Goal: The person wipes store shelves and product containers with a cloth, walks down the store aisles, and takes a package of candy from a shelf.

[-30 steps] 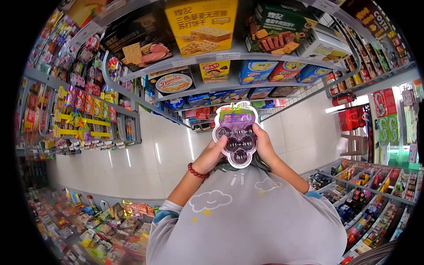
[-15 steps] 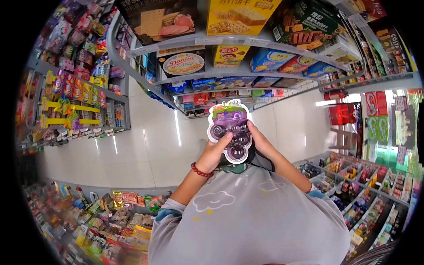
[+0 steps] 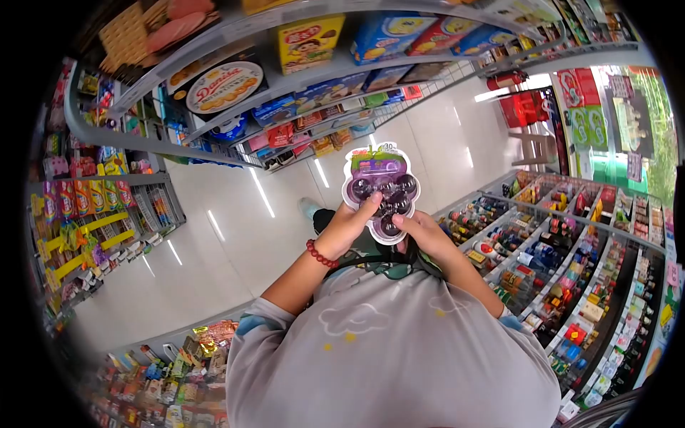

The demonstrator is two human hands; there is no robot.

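In front of my body is a grape-shaped blister pack (image 3: 386,166) with a white scalloped edge, a green and purple label and several dark round pieces under clear plastic. My left hand (image 3: 348,227), below a red bead bracelet on the wrist, grips its lower left side, thumb lying over the front. The thumb of my right hand (image 3: 425,232) presses at the lower right edge, with the fingers behind the pack. Both hands are closed on it, and their fingers behind the pack are largely hidden.
A shelf unit (image 3: 271,84) with biscuit boxes stands ahead, and a candy rack (image 3: 93,207) stands at the left. Divided display trays (image 3: 549,264) fill the right side. Packaged snacks (image 3: 171,378) lie at lower left. Tiled floor (image 3: 235,235) runs between them.
My view has turned and moved, so the shelves sit further left and more trays show at right. My right hand has slid from the pack's upper right side to its lower right edge.
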